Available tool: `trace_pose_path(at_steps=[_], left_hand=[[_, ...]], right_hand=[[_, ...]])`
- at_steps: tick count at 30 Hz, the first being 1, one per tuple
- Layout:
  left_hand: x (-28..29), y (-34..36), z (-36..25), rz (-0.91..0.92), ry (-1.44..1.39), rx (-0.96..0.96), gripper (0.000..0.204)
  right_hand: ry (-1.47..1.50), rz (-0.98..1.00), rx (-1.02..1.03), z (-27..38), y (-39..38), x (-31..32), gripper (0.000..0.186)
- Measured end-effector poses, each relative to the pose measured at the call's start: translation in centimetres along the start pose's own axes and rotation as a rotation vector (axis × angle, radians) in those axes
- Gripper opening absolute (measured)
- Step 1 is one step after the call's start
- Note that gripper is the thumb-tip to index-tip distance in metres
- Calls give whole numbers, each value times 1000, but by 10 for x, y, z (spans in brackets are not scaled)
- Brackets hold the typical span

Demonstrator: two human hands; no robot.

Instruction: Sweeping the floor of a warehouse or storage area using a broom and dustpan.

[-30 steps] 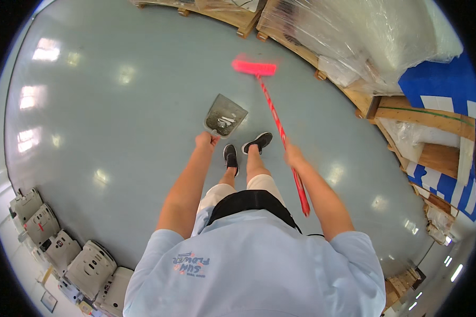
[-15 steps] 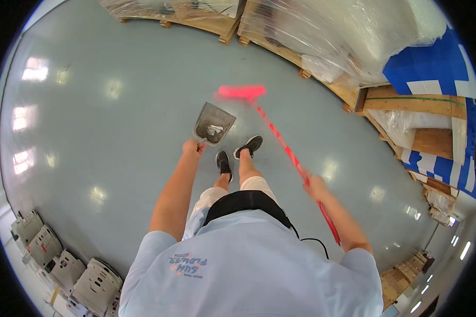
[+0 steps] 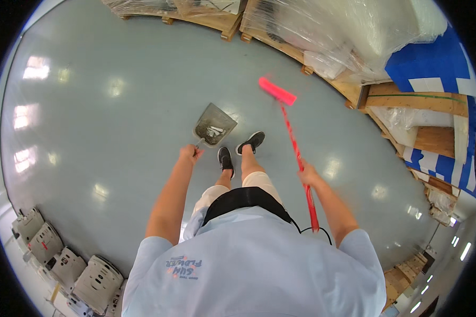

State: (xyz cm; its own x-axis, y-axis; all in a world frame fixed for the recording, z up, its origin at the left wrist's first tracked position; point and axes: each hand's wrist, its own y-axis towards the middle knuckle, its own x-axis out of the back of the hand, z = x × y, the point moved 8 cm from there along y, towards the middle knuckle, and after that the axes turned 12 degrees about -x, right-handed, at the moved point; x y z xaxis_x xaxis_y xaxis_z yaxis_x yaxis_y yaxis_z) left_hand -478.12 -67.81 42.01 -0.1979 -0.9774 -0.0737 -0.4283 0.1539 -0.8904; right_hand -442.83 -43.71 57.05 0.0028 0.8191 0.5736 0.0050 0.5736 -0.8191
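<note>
Left hand (image 3: 191, 153) clamped on the handle (image 3: 200, 141) of a squarish grey dustpan (image 3: 211, 114) (whitish scraps (image 3: 214, 131) inside) just ahead-left of the dark shoes (image 3: 226, 160), right hand (image 3: 308, 173), well apart, clamped round a slim red-patterned broom stick (image 3: 292, 138), pink bar-shaped head (image 3: 278, 92) over glossy floor (image 3: 127, 137).

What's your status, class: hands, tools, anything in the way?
Left hand gripping grey, boxy dustpan, pale scraps inside. Right hand gripping long red-handled broom, pink head apart from dustpan. Black, white-soled shoes close by, possibly obstructing.
</note>
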Motion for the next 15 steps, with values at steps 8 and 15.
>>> trace_pose_path(at_steps=[8,15], left_hand=[[-32,-24,-17,13,57,-84,2],[12,-6,-7,-42,-43,-59,7]], right_hand=[[-30,-120,643,7,-113,-61,56],[10,228,180,27,-168,1,55]])
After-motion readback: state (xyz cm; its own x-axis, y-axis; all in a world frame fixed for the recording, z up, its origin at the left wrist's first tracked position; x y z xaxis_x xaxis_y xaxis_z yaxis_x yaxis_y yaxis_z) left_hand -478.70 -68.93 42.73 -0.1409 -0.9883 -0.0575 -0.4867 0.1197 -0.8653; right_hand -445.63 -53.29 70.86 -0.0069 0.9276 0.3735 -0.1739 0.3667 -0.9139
